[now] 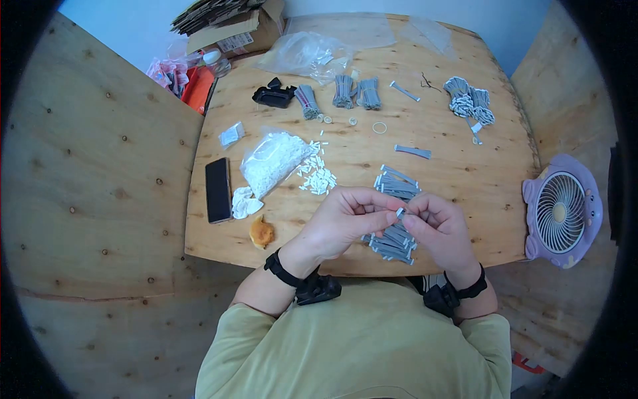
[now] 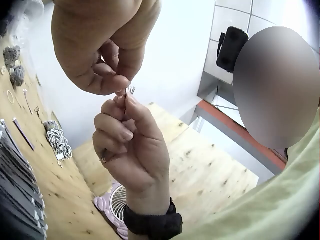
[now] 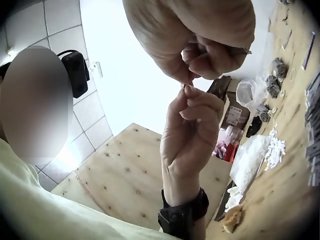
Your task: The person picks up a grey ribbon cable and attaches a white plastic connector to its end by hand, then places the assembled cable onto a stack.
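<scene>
Both hands meet above a pile of grey cables (image 1: 393, 245) with white ends near the table's front edge. My left hand (image 1: 349, 223) pinches a small white-ended piece (image 1: 400, 213) between thumb and forefinger. On its other side my right hand (image 1: 438, 229) pinches the same piece, fingertips nearly touching the left ones. In the left wrist view the right hand (image 2: 135, 145) has its fingers curled and a thin dark strand shows at the fingertips. The right wrist view shows the left hand (image 3: 192, 130) pinching from below; the piece is mostly hidden there.
Left of the pile are loose white pieces (image 1: 319, 181), a clear bag of them (image 1: 272, 163), a phone (image 1: 218, 190) and a bread-like item (image 1: 261, 232). Behind lie cable bundles (image 1: 369, 94), a black case (image 1: 274, 94) and plastic bags (image 1: 309, 54). A purple fan (image 1: 560, 211) stands right.
</scene>
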`<move>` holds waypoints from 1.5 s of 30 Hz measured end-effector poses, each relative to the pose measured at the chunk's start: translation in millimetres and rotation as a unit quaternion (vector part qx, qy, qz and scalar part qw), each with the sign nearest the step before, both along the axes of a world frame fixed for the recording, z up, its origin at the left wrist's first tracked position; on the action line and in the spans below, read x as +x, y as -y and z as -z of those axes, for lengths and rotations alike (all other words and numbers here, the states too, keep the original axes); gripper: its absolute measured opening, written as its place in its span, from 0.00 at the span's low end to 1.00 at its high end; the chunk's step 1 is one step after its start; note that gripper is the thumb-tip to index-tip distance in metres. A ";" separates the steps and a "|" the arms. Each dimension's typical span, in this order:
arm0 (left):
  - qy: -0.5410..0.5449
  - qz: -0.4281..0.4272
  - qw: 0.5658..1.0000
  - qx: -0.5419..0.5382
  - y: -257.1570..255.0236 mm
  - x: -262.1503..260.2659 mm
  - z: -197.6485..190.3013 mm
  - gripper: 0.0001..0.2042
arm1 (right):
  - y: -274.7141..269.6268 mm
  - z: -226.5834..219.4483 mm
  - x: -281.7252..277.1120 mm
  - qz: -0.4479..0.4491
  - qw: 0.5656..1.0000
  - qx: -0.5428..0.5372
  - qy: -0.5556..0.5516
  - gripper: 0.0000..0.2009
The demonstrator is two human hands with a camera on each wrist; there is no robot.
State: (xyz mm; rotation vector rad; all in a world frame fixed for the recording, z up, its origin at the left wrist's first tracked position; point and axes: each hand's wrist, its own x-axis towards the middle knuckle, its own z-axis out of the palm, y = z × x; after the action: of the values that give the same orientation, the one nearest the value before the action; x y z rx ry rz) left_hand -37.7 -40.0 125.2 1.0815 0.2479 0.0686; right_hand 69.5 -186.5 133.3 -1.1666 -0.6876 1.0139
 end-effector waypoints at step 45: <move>0.020 -0.034 0.999 0.020 3.4 2.7 0.3 0.07 | -2.3 -3.5 1.8 0.007 0.999 0.040 -0.017 0.02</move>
State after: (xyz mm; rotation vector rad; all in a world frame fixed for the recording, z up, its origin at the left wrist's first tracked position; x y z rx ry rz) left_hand -35.0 -43.4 124.9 1.1114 0.2486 0.1556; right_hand 71.4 -184.2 136.9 -1.0817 -0.6866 0.9830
